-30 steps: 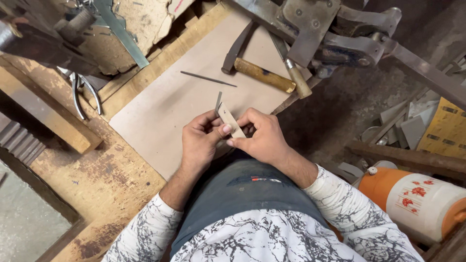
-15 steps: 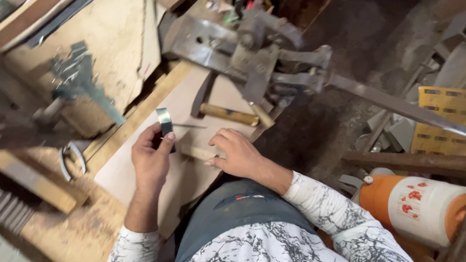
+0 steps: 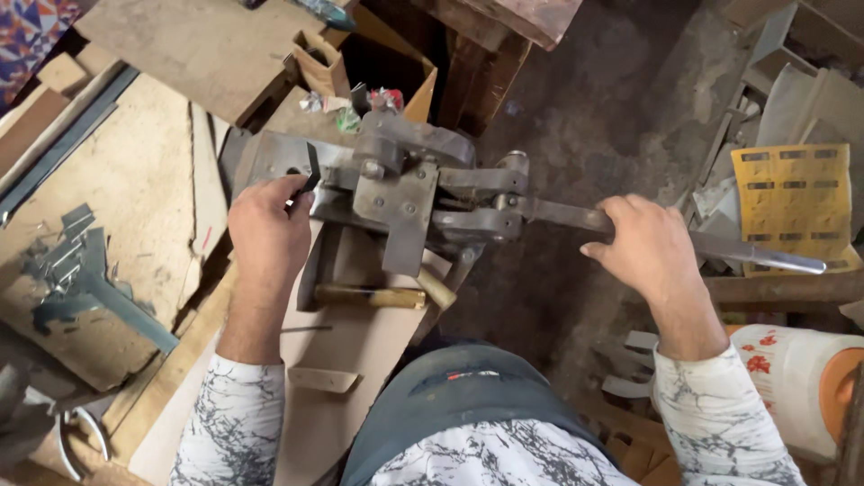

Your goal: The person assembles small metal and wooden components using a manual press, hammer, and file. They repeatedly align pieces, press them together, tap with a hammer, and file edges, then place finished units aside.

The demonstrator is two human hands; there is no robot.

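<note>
A heavy grey metal lever press [image 3: 396,184] stands in front of me. My left hand [image 3: 268,229] pinches a small dark metal strip [image 3: 312,171] and holds it at the left jaw of the press. My right hand [image 3: 643,247] is closed around the long steel lever handle [image 3: 756,255] that sticks out to the right. Just below the press lies a hammer with a wooden handle [image 3: 369,296] on a sheet of brown card [image 3: 351,346].
A cut card piece [image 3: 322,380] lies near my lap. Metal offcuts [image 3: 72,265] sit on a board at left, pliers [image 3: 76,436] at lower left. A yellow perforated sheet [image 3: 796,198] and a white-and-orange jug [image 3: 801,387] are at right.
My view has swung up from the card to the press. My left hand carried the metal strip to the press jaw, and my right hand left the card and took the lever handle.
</note>
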